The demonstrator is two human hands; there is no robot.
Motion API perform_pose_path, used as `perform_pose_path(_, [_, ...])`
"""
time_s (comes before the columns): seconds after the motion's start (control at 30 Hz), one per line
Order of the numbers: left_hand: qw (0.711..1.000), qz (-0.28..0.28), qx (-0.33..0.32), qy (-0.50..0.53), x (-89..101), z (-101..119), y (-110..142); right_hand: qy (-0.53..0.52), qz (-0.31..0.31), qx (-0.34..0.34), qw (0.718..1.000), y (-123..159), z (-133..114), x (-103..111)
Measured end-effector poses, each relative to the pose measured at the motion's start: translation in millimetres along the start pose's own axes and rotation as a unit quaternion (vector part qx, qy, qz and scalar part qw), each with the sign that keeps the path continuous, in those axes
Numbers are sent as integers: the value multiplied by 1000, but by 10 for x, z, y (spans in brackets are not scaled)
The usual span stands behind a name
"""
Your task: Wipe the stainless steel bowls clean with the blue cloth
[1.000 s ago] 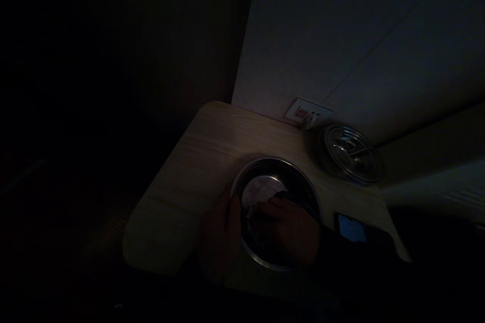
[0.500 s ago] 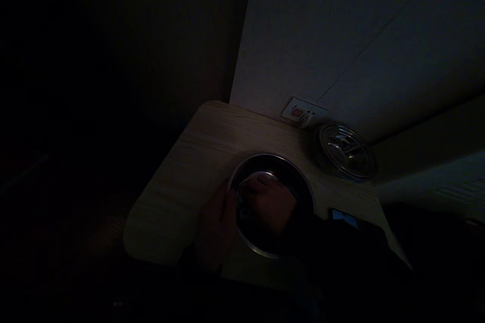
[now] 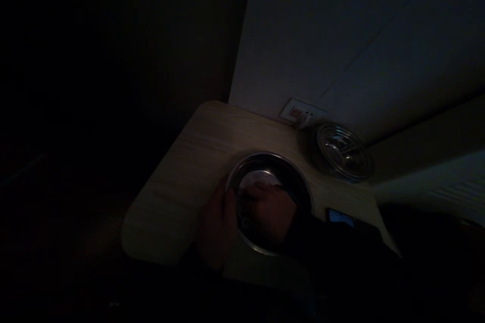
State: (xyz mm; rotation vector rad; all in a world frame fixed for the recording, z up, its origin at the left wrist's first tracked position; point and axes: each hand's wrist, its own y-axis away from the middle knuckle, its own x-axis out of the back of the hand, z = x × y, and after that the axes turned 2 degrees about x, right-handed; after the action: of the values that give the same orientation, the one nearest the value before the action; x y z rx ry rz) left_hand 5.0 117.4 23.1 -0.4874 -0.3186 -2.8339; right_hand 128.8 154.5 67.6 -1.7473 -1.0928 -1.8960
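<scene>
A round, shiny metal bowl (image 3: 297, 176) stands on the wooden table. At the bowl's left edge is my left hand (image 3: 217, 227), its thumb and fingers closed on the rim. My right hand (image 3: 273, 211) reaches down inside the bowl with its fingers curled. Beneath and beyond those fingers lies a pale mass (image 3: 261, 177), too dark to identify. Whatever the right fingers hold is hidden.
Against the wall sits a stack of metal compartment plates (image 3: 343, 154), below a wall socket with a switch (image 3: 301, 112). A phone with a lit screen (image 3: 340, 217) lies right of the bowl. The wooden table (image 3: 182, 181) has a rounded left corner.
My right hand's fingers have shifted slightly within the bowl, and more of the pale mass shows. My left hand stays at the rim. The view has moved a little.
</scene>
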Motion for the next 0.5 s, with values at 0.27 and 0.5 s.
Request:
perform_pose_path(0.27, [1000, -4, -26, 6, -29, -45, 19, -2, 54, -47, 997, -56, -26, -64])
perform_pose_path(0.5, [1000, 15, 1, -10, -46, 0, 42, -50, -51, 25, 997, 128, 37, -47])
